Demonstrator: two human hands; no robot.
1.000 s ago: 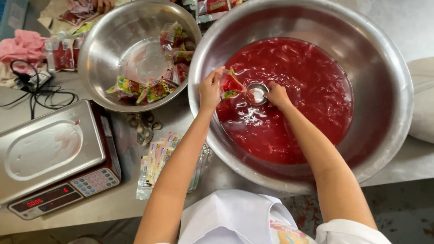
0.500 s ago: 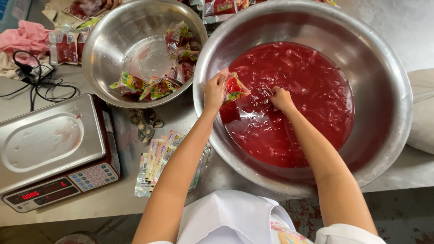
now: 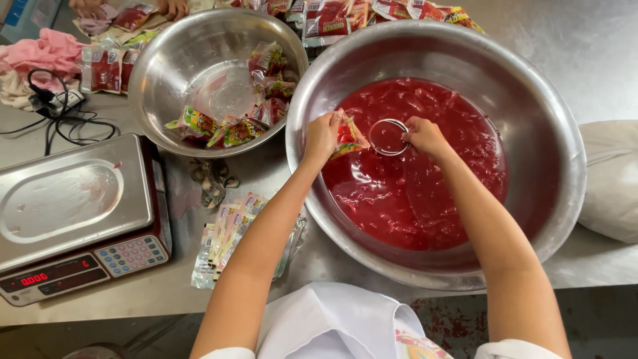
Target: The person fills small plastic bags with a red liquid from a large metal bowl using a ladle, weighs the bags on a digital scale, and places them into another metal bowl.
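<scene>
My left hand [image 3: 321, 136] grips a small colourful plastic pouch [image 3: 348, 136] over the big steel bowl [image 3: 558, 139], which is filled with red liquid [image 3: 425, 193]. My right hand [image 3: 425, 136] holds a small round metal cup [image 3: 388, 136] full of the red liquid, right beside the pouch's mouth. Both hands hover just above the liquid's surface at the near-left part of the bowl.
A smaller steel bowl [image 3: 166, 73] at the back left holds several filled pouches [image 3: 239, 129]. A stack of flat pouches [image 3: 229, 233] lies by a digital scale [image 3: 73, 213]. Pink cloth [image 3: 40, 53], a cable [image 3: 53, 106], another person's hand [image 3: 174, 8], more packets [image 3: 332, 16].
The camera has shifted. My right hand has lifted the metal cup out of the red liquid and brought it next to the pouch held in my left hand.
</scene>
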